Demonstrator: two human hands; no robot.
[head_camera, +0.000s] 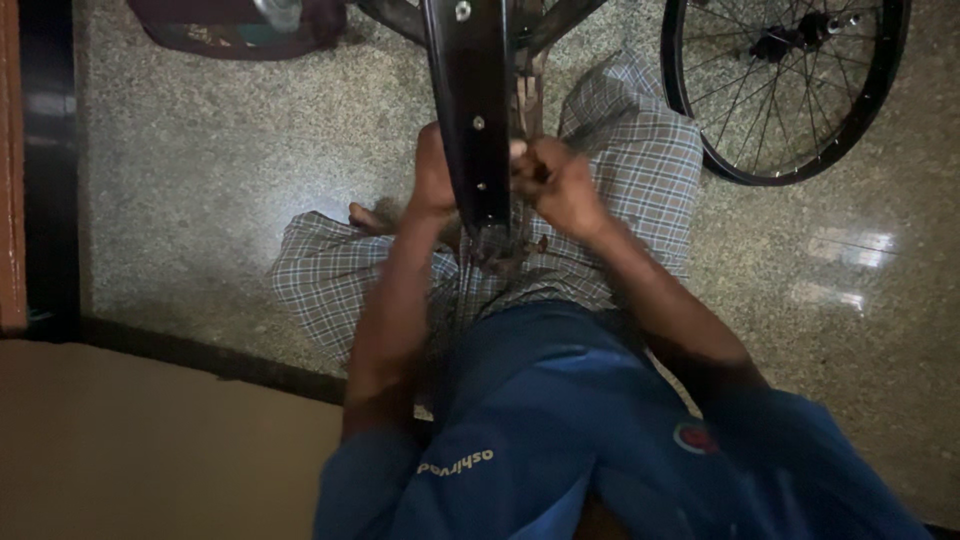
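While I sit on the stone floor (200, 150), my left hand (432, 175) grips the black wheel rim (470, 110) from its left side. My right hand (555, 180) is closed, pinching something small just right of it. Seen edge-on, the rim runs lengthwise away from me.

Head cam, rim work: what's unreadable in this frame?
- Left hand: fingers hidden behind the black wheel rim; grip unclear.
- Right hand: blurred and dim; whether it pinches a spoke or tool cannot be told.
- Wheel rim: cut off by the top edge.
- Second wheel on the floor: top cut off.
- Dark bag: mostly out of frame.
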